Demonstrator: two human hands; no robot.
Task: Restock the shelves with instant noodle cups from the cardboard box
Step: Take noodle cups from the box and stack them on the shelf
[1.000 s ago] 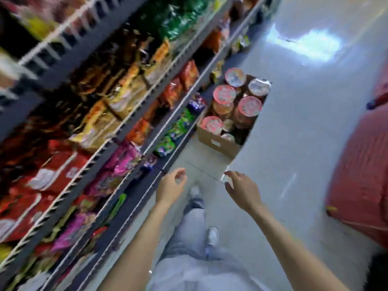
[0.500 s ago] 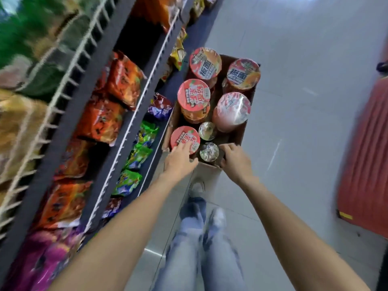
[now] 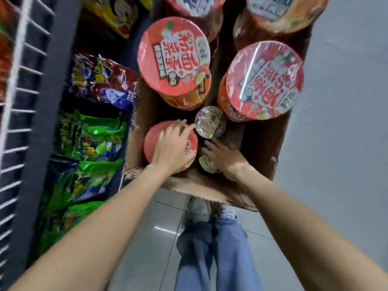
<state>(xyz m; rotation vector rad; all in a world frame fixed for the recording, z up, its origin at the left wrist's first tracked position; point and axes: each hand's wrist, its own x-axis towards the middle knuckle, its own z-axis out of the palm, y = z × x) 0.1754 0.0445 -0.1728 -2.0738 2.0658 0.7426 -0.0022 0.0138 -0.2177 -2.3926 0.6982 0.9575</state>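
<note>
Item under inspection: the near red noodle cup point(image 3: 168, 143), standing upright in the near-left corner of the cardboard box point(image 3: 201, 185), at roughly 12 o'clock from the person and low down on the floor. The left hand point(image 3: 172, 148) lies over its lid, fingers spread wide across the top and beginning to curve over the far rim; whether it has actual purchase cannot be told. The right hand point(image 3: 225, 157) rests at 3 o'clock of that cup on a small clear-wrapped cup point(image 3: 206, 164), fingers loosely extended over it, not visibly closed round it. A second small clear-topped cup point(image 3: 206, 121) sits just beyond, at 12 o'clock of the right hand.

Further into the box, at 12 and 1 o'clock, stand taller stacks of large red-lidded cups point(image 3: 174, 55), film-wrapped.

Shelving point(image 3: 52, 80) runs along 9 to 10 o'clock, holding green snack bags point(image 3: 88, 139) and a purple bag point(image 3: 105, 80).

Assessment: the picking step is in hand; nothing has left the box. The next move calls for firm grips on both cups, a straight lift clear of the cardboard wall, then a turn toward 9 o'clock.
</note>
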